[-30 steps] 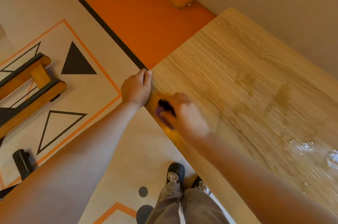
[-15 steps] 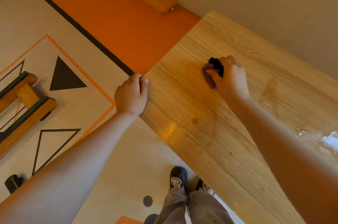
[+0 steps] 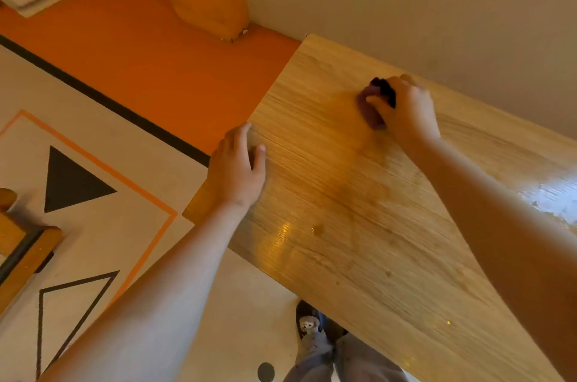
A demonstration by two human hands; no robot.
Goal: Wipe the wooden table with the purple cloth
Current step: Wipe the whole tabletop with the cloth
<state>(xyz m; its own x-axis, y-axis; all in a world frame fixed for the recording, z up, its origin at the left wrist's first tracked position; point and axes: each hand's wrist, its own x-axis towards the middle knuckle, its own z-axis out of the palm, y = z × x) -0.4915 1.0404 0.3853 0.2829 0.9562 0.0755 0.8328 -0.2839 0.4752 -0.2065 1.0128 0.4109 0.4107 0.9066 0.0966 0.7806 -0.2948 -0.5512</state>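
One crumpled purple cloth (image 3: pixel 370 111) sits near the far edge of the light wooden desk (image 3: pixel 359 225), gripped in the curled right hand (image 3: pixel 406 110); left hand (image 3: pixel 237 169) rests flat at the corner. Glossy smears (image 3: pixel 555 200) rightward: wiping judged unfinished.

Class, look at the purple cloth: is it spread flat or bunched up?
Bunched up: the purple cloth is a small wad gripped in the right hand on the wooden table.

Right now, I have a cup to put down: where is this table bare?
Bare: the middle of the table, between the left hand on its left edge and the right hand, down to the near edge; also the far corner by the wall. Crowded: near the wall, where the right hand grips the cloth.
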